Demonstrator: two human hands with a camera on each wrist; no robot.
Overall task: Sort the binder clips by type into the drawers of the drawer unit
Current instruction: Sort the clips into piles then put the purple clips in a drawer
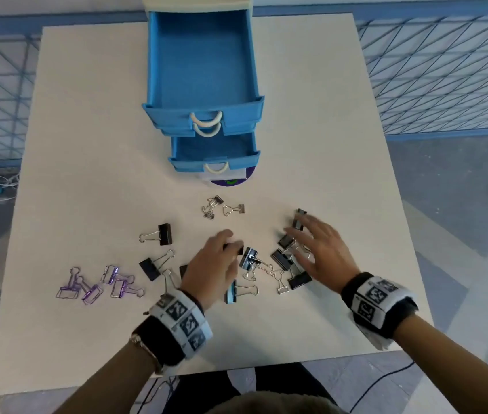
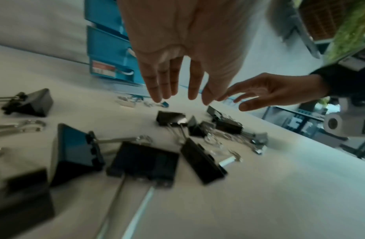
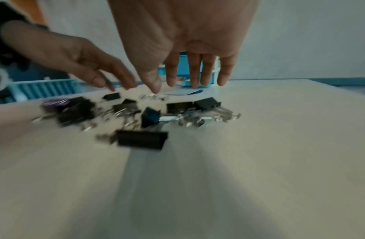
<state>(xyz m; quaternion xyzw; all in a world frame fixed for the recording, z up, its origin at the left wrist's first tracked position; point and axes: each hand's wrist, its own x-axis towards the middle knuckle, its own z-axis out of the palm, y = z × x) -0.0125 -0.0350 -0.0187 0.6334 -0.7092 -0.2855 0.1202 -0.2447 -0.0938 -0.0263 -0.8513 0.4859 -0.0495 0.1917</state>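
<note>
1. We are looking down on a white table where the drawer unit is standing at the far edge with its top drawer pulled out and showing only its blue floor. A lower drawer is also standing open, and we are seeing no clips in the part of it that shows.

2. We are finding every clip in view lying on the table: the purple clips are sitting in a loose group at the near left, the silver clips are lying just in front of the unit, and the black clips are lying scattered across the middle, one black clip lying apart to the left.

3. We are holding the left hand low over the middle of the black scatter. From the head view its fingertips seem to be touching a clip, but the left wrist view is showing straight, spread fingers with nothing held.

4. We are spreading the right hand flat over the right-hand heap of black clips, fingers straight and gripping nothing.

5. We are judging the sort as barely begun: grouping by type on the table seems partly done, with purple and silver set apart, while moving clips into drawers appears not yet started, so all three types remain to go in.
</note>
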